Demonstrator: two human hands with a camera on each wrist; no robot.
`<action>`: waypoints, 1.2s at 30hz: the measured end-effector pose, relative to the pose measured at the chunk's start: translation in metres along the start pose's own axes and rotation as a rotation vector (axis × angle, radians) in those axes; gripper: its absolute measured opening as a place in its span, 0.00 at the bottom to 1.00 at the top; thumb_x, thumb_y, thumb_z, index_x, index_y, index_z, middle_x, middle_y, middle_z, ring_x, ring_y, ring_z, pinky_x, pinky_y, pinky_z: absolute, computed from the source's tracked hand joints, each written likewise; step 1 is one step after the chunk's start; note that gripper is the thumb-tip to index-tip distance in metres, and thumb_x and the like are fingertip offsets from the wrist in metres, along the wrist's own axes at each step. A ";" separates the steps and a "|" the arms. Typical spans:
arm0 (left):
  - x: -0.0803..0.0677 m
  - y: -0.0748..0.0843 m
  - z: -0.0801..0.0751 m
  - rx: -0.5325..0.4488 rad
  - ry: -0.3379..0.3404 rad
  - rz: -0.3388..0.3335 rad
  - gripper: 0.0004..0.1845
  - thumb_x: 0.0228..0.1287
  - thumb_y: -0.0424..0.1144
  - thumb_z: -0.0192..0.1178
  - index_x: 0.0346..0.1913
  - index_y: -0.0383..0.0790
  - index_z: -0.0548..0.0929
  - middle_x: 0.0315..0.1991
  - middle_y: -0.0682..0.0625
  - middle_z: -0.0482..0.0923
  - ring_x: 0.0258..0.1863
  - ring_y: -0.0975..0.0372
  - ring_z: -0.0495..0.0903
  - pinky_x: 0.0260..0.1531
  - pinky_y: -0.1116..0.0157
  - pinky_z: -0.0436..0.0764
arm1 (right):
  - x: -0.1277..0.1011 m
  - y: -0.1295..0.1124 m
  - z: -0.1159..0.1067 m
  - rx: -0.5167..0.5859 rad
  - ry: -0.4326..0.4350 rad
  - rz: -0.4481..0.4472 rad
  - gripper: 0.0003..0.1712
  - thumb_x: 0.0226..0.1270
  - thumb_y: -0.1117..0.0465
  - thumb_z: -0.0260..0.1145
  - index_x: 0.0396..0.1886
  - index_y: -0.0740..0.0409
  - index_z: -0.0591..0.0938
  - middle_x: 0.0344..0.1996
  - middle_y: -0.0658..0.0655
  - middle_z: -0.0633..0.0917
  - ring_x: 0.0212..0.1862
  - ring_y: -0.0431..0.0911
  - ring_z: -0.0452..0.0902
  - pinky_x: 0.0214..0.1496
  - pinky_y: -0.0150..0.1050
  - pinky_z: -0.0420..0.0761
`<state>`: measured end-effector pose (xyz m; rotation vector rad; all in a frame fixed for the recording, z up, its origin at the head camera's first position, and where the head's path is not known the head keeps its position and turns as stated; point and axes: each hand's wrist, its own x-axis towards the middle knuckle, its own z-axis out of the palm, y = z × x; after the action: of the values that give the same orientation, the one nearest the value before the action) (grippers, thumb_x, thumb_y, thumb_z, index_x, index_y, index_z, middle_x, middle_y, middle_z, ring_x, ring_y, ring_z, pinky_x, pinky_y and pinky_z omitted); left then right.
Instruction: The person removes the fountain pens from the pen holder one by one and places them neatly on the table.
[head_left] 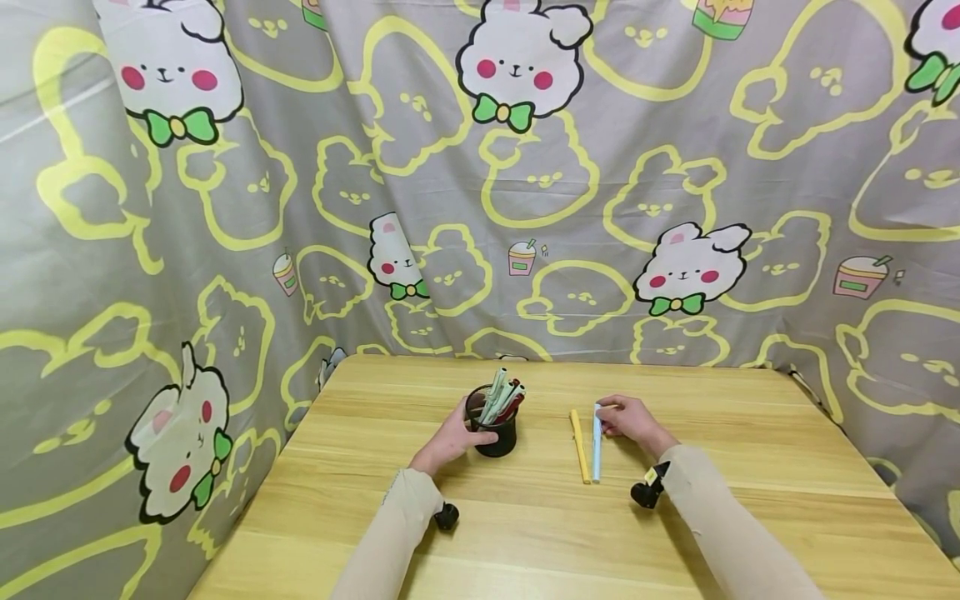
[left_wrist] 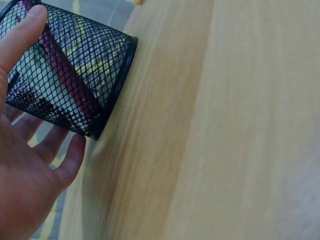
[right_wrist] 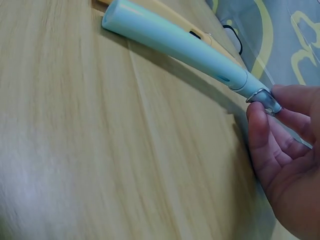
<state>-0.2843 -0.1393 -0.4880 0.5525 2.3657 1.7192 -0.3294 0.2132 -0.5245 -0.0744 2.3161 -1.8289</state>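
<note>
A black mesh pen holder (head_left: pixel 495 432) stands on the wooden table (head_left: pixel 525 533) with several pens (head_left: pixel 504 398) leaning in it. My left hand (head_left: pixel 467 430) grips it from the left. In the left wrist view the thumb (left_wrist: pixel 22 35) lies over the mesh wall (left_wrist: pixel 85 70) and the fingers (left_wrist: pixel 67 160) curl round its base. A light blue pen (head_left: pixel 596 446) lies flat beside a yellow pen (head_left: pixel 579 446). My right hand (head_left: pixel 613 422) pinches the blue pen's far end. In the right wrist view my fingertips (right_wrist: pixel 257 117) hold its clear tip, with the barrel (right_wrist: pixel 175 45) on the wood.
A grey cloth with yellow outlines and white rabbits (head_left: pixel 525 167) hangs behind and to both sides of the table. Black wrist mounts (head_left: pixel 648 490) sit at both sleeves. Bare wood lies in front of the hands and to the right of the pens.
</note>
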 end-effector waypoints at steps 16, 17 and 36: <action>0.000 -0.001 0.000 -0.025 -0.008 -0.005 0.39 0.56 0.32 0.68 0.68 0.34 0.60 0.64 0.38 0.64 0.61 0.46 0.65 0.59 0.49 0.64 | 0.002 -0.002 0.010 -0.083 -0.005 -0.011 0.22 0.65 0.68 0.61 0.55 0.78 0.72 0.27 0.58 0.81 0.27 0.43 0.78 0.31 0.36 0.81; 0.001 -0.001 0.000 -0.029 -0.008 -0.005 0.39 0.55 0.31 0.68 0.68 0.34 0.60 0.64 0.38 0.64 0.61 0.47 0.65 0.59 0.49 0.64 | 0.002 -0.003 0.011 -0.091 -0.007 -0.014 0.22 0.65 0.68 0.61 0.55 0.78 0.72 0.28 0.59 0.81 0.27 0.43 0.78 0.31 0.36 0.81; 0.002 -0.001 0.001 -0.033 -0.002 -0.003 0.40 0.55 0.32 0.68 0.69 0.35 0.60 0.64 0.38 0.64 0.61 0.46 0.65 0.58 0.49 0.65 | 0.002 -0.002 0.011 -0.117 -0.003 -0.039 0.20 0.66 0.68 0.61 0.53 0.79 0.73 0.33 0.62 0.82 0.30 0.44 0.80 0.32 0.37 0.81</action>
<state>-0.2857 -0.1380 -0.4895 0.5451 2.3311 1.7523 -0.3296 0.2014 -0.5249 -0.1393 2.4351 -1.7075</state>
